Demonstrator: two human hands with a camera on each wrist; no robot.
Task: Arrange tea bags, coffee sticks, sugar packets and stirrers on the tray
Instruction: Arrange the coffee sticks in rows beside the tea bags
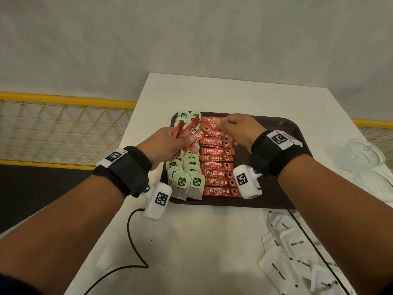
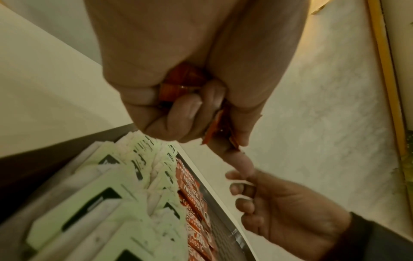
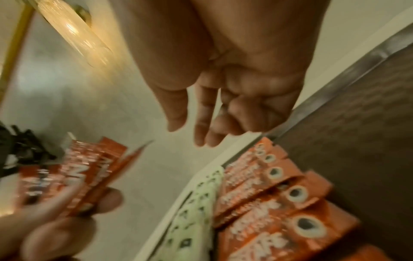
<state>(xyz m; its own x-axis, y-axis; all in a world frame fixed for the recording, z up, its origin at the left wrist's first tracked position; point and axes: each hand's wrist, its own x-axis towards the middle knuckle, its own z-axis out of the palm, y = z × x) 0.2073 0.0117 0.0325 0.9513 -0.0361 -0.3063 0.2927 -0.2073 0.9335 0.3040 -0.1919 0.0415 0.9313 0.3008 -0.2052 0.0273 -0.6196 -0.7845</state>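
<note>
A brown tray (image 1: 276, 167) lies on the white table. On its left part lie rows of green-tagged tea bags (image 1: 187, 175), with a column of red coffee sticks (image 1: 217, 165) beside them. My left hand (image 1: 170, 143) grips a fanned bunch of coffee sticks (image 1: 189, 130) above the tea bags; in the left wrist view its fingers (image 2: 190, 109) curl round them. My right hand (image 1: 234, 128) hovers over the far end of the column, its fingers (image 3: 201, 123) relaxed and empty. White sugar packets (image 1: 297, 252) lie loose on the table at the near right.
Clear glass containers (image 1: 361, 158) stand on the table to the right of the tray. A black cable (image 1: 131, 241) loops over the near table. A yellow rail with wire mesh (image 1: 63, 124) runs past the table's left edge. The tray's right half (image 3: 357, 123) is bare.
</note>
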